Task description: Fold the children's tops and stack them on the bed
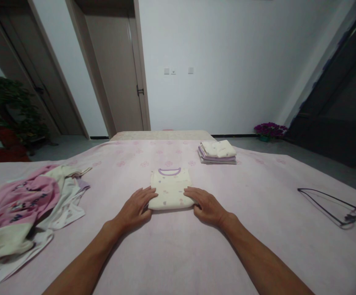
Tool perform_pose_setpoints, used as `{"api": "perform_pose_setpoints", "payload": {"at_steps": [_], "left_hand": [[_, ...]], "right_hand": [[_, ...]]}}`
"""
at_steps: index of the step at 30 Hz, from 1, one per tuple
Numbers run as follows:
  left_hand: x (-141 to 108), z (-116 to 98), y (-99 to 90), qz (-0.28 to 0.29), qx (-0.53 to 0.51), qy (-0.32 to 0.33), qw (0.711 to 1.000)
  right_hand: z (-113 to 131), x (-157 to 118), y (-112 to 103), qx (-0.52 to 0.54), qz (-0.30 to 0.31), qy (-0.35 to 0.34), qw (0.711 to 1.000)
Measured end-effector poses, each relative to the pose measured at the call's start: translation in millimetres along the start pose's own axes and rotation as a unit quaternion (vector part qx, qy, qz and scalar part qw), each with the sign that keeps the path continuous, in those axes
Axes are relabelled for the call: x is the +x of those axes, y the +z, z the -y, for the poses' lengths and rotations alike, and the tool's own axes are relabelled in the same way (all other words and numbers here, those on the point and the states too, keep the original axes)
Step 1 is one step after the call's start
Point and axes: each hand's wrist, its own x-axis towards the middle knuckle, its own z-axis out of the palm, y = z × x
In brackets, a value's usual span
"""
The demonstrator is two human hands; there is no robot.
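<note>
A cream shirt [172, 192] with small printed motifs and a purple neckband lies folded into a compact rectangle on the pink bedsheet, its collar facing away from me. My left hand [137, 206] grips its left side, fingers on top and thumb down by the near corner. On the opposite side my right hand [207, 204] holds the edge in the same way. Both thumb tips are partly hidden at the shirt's edges. Beyond it, to the right, sits a stack of folded clothes [217, 151] in cream, purple and grey.
A loose heap of clothes [27, 200], pink and white, lies at the left. On the right rests a thin black wire-like frame [328, 205]. The pink sheet [172, 258] covers the surface. Beyond stand a door [113, 65], potted purple flowers [270, 130] and a green plant [9, 106].
</note>
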Motion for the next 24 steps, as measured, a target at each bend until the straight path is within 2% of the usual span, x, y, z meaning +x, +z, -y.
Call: {"api": "perform_pose_setpoints", "payload": {"at_steps": [2, 5, 8, 12, 15, 20, 24], "left_hand": [[1, 1, 0.4, -0.009, -0.009, -0.003, 1.0], [1, 5, -2.2, -0.029, -0.036, 0.034, 0.998], [-4, 7, -6.2, -0.043, -0.064, 0.064, 0.995], [-8, 5, -12.6, 0.002, -0.083, 0.089, 0.993], [-8, 2, -17.2, 0.022, -0.079, 0.104, 0.991], [-4, 5, -12.8, 0.009, -0.063, 0.068, 0.996], [-1, 11, -3.8, -0.002, -0.079, 0.038, 0.996]], "right_hand": [[-2, 0, 0, -0.001, -0.018, 0.006, 1.0], [0, 0, -4, 0.012, -0.042, -0.001, 0.999], [8, 2, -11, 0.026, -0.031, -0.014, 0.999], [17, 5, -17, 0.035, 0.017, -0.019, 0.999], [11, 3, -16, 0.032, 0.026, -0.026, 0.999], [-2, -4, -10, 0.048, 0.051, -0.019, 0.997], [-4, -4, -6, 0.08, 0.04, -0.019, 0.996]]}}
